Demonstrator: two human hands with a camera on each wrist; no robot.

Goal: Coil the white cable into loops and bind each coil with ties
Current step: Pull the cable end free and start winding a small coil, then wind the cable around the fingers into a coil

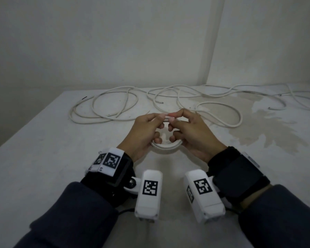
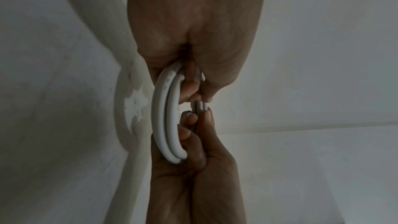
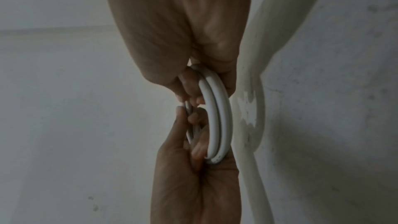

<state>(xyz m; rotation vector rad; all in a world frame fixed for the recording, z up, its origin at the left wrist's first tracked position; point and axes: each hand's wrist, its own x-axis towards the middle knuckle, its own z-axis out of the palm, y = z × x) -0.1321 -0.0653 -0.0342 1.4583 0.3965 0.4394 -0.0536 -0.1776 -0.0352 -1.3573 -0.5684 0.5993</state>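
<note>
- The small coil point(image 1: 166, 144) of white cable hangs between the left hand point(image 1: 143, 133) and the right hand point(image 1: 195, 135), above the table point(image 1: 43, 158); its near arc shows at 6 o'clock below the fingers, its plane roughly flat and its wide axis running 9 to 3.
- Both hands curl round the coil from either side, the lower fingers hooked through the ring, so neither hand is nearer.
- At 12 o'clock of the coil, thumbs and forefingers of both hands pinch the far strands together; whether a tie sits there I cannot tell.
- I judge the binding belongs at that pinch.
- Farther off, from 10 to 2 o'clock, the loose cable point(image 1: 104, 111) sprawls uncoiled across the table.
</note>
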